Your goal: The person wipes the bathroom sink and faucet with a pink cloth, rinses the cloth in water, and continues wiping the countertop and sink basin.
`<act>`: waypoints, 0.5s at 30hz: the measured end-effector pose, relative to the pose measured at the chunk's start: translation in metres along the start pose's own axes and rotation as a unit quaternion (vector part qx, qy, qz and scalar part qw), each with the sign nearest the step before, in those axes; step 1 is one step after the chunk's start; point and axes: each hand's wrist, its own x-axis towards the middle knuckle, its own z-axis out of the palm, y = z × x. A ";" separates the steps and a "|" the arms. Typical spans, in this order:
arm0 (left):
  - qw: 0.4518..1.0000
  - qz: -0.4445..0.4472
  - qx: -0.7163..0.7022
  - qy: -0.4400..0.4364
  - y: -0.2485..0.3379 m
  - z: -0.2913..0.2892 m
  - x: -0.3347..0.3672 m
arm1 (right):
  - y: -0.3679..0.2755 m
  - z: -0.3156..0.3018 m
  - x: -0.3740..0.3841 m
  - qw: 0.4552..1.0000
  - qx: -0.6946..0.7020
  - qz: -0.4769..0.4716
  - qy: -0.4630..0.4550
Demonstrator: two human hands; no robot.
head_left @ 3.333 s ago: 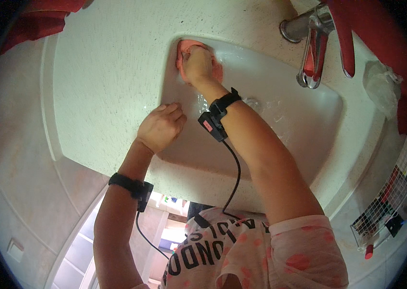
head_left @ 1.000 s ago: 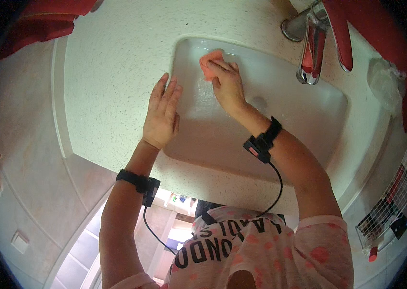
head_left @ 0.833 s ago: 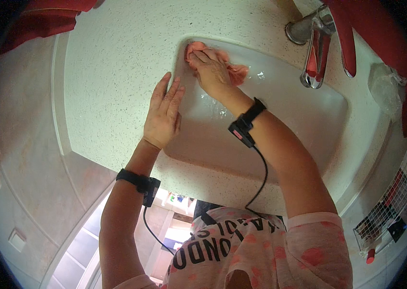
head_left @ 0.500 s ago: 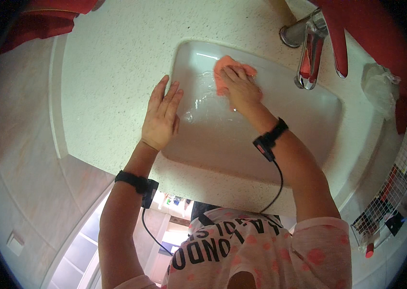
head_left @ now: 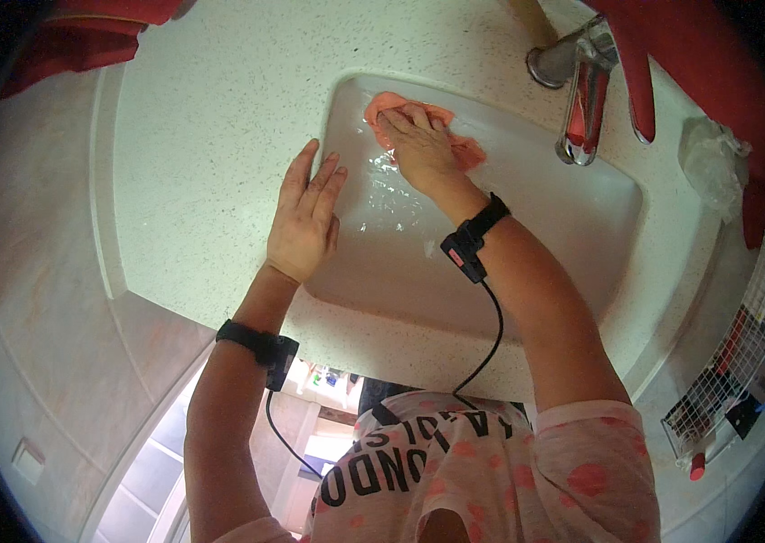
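Note:
My right hand (head_left: 420, 150) presses an orange cloth (head_left: 386, 105) against the inside of the white sink (head_left: 491, 262), near its far left corner. The cloth looks wet and bunched, and it shows around my bent fingers; the part beneath my palm is hidden. Shiny water lies on the basin just below it. My left hand (head_left: 304, 222) rests over the sink's left rim with its fingers stretched out, holding nothing. A black wrist strap with a small box and cable sits on each of my forearms.
A chrome faucet (head_left: 584, 100) rises at the sink's far right. Speckled pale countertop (head_left: 219, 163) surrounds the basin. At the right are a clear plastic bag (head_left: 713, 167) and a white wire rack (head_left: 731, 353) with small items. Red fabric (head_left: 93, 41) shows at the upper left.
My right hand has slid the orange cloth left and slightly away from me along the basin, and the cloth is spread differently. My left hand has stayed in place.

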 end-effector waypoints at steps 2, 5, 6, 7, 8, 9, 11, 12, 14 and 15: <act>1.000 0.001 0.010 -0.003 0.002 0.001 0.002 | 0.004 -0.001 -0.001 0.999 -0.032 -0.003 0.017; 1.000 -0.008 0.021 -0.012 -0.002 0.001 -0.002 | 0.016 -0.003 -0.015 1.000 -0.019 -0.022 -0.010; 1.000 -0.011 0.013 -0.020 -0.001 0.001 -0.001 | 0.032 0.004 -0.028 0.999 -0.020 -0.031 0.027; 0.999 -0.017 0.007 -0.027 -0.001 0.001 -0.002 | 0.042 0.004 -0.039 0.997 -0.021 -0.046 0.063; 1.000 -0.013 0.008 -0.025 -0.001 0.001 -0.004 | 0.052 0.004 -0.052 0.997 -0.024 -0.044 0.067; 1.000 -0.015 0.005 -0.019 -0.002 0.003 -0.006 | 0.056 0.002 -0.066 0.997 -0.028 -0.031 0.072; 1.000 -0.013 0.001 -0.014 -0.003 0.004 -0.006 | 0.066 -0.003 -0.090 0.996 -0.033 -0.014 0.079; 1.000 -0.012 0.008 -0.015 -0.003 0.004 -0.005 | 0.071 -0.007 -0.101 0.997 -0.064 0.004 0.047; 1.000 -0.013 0.014 -0.016 -0.003 0.005 -0.005 | 0.074 -0.004 -0.106 0.995 -0.095 0.021 0.014; 1.000 -0.011 0.011 -0.013 -0.001 0.004 -0.003 | 0.073 0.000 -0.108 0.994 0.072 0.057 0.062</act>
